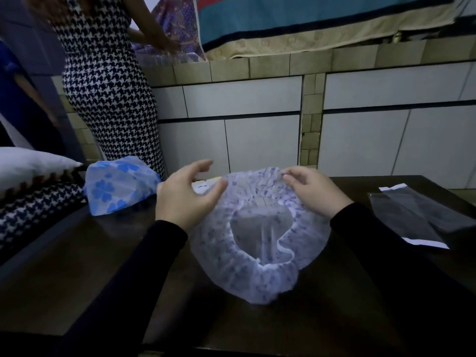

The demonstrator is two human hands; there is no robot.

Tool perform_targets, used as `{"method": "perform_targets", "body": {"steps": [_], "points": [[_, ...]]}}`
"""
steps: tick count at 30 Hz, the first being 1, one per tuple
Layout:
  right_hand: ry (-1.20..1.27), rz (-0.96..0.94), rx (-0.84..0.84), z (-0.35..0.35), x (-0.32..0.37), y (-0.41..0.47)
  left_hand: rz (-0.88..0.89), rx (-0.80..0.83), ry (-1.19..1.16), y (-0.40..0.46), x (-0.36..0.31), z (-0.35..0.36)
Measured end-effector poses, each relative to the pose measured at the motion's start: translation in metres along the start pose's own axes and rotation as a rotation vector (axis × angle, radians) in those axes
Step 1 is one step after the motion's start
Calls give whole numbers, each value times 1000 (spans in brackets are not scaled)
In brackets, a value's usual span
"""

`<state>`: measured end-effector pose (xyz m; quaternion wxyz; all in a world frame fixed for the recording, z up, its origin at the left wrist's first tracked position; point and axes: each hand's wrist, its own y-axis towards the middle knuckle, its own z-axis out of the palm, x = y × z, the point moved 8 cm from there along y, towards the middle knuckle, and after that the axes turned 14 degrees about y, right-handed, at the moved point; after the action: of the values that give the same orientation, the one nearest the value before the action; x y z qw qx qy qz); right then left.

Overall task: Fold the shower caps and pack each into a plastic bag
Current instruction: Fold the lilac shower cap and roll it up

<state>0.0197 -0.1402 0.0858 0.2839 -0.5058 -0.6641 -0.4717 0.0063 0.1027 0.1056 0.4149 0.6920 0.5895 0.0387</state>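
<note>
Pale printed shower cap [257, 253] lying opening-up on the dark bench [90, 253], looks super thin, floppy, weighs nothing. Right hand [313, 191] pinching the far rim, left hand [184, 198] loosely curled at the left edge, maybe barely touching. Probably best grabbed at the elastic hem. 2 plastic bags [417, 217] waiting right.

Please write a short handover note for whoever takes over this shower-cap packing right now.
Left hand: fingers loosely curled at the left edge of the translucent white shower cap with small blue print; grip unclear.
Right hand: pinches the cap's far rim.
The cap lies spread on the dark table, elastic opening up, unfolded.
A blue flower-print cap waits at the left.
Clear plastic bags lie flat at the right.
Done: nothing visibly folded or packed.
Left: fold both caps, bag each.
</note>
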Motion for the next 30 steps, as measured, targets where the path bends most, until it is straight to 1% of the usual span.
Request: {"method": "perform_targets", "body": {"steps": [1,3,4,6,7,9,11,13,14,16,18,19,21,23,25,27,28,30], "points": [[-17,10,87,3,0,-2,4,74,5,-1,-5,5],[-44,34,254,10,-2,-8,-21,254,-88,-8,-13,23],[-50,37,300,14,-3,-10,-34,334,-127,-12,-18,34],[-58,21,310,17,-7,-12,-28,462,-131,-21,-25,55],[-62,13,283,16,-10,-11,-17,494,-124,-23,-27,63],[-86,34,172,10,-17,-8,-14,473,-114,-23,-27,68],[-134,122,66,0,-29,-6,-49,375,-129,-21,-22,69],[-202,208,58,-3,-44,-4,-92,303,-141,-21,-18,69],[-222,218,62,-3,-48,-4,-100,285,-128,-21,-16,70],[-182,184,15,-8,-49,-3,-106,227,-80,-19,-9,68],[-110,138,-87,-18,-45,-4,-138,143,-41,-13,2,61],[-95,117,-130,-23,-43,-5,-157,129,-47,-11,8,60],[-80,97,-175,-27,-43,-7,-176,191,-109,-10,18,71],[-80,137,-188,-29,-49,-7,-194,260,-192,-13,22,82],[15,259,-153,-29,-61,-7,-228,224,-256,-14,27,82],[142,445,-65,-24,-74,-12,-262,158,-266,-14,32,75],[124,495,-21,-21,-78,-16,-270,142,-223,-14,35,73],[-54,475,11,-21,-82,-17,-240,121,7,-17,31,66]]}}
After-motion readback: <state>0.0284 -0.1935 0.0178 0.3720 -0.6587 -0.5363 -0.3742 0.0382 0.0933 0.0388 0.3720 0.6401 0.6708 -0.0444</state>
